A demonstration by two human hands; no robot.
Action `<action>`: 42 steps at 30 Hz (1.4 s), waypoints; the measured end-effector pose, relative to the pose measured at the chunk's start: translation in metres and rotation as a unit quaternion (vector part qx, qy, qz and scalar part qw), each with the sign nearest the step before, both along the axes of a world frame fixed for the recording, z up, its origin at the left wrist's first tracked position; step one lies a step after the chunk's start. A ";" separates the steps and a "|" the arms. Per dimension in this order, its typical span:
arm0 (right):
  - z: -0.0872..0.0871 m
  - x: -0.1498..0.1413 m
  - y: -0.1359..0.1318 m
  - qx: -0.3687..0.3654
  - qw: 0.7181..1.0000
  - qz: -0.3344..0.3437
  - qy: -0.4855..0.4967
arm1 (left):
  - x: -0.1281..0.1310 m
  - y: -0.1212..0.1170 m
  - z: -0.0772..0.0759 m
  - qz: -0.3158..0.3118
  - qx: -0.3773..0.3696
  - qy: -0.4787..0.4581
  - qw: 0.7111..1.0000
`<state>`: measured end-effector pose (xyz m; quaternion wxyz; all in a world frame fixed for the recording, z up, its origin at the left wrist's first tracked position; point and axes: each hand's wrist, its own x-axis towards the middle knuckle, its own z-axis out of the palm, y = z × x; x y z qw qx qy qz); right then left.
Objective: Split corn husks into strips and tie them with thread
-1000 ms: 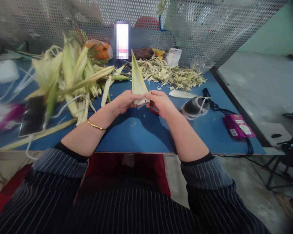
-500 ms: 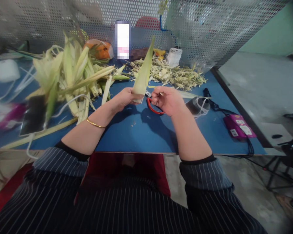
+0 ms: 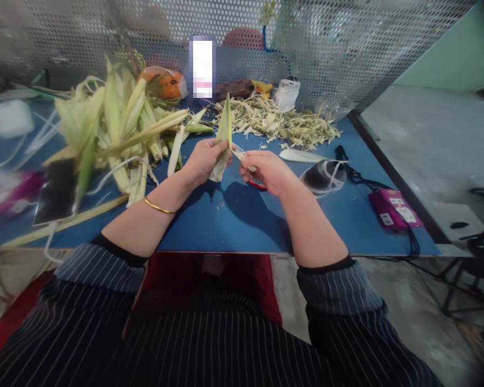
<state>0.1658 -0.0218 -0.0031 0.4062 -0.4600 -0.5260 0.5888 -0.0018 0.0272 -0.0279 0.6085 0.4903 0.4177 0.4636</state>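
Note:
My left hand (image 3: 205,160) is closed around a pale green corn husk (image 3: 225,126), whose pointed tip stands up. My right hand (image 3: 268,171), beside it, pinches a thin strip of husk (image 3: 239,154) that reaches to the held leaf's edge. Red-handled scissors (image 3: 258,185) show partly under my right hand; their blades are mostly hidden, and they seem to lie on the table. A single flat husk (image 3: 306,156) lies to the right of my right hand.
A big heap of corn husks (image 3: 116,118) covers the left of the blue table (image 3: 226,226). Shredded strips (image 3: 290,126) are piled at the back, before a perforated metal screen (image 3: 331,54). A black phone (image 3: 56,191), a dark corded object (image 3: 325,176) and a purple pack (image 3: 394,208) lie around.
The husk in my left hand has turned and tipped lower. My right hand has moved slightly down and left and now pulls a strip at the husk's edge, covering more of the scissors.

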 end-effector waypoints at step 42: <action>-0.009 0.002 -0.002 0.426 0.755 -0.141 -0.478 | 0.010 -0.025 0.013 -0.016 -0.040 0.001 0.999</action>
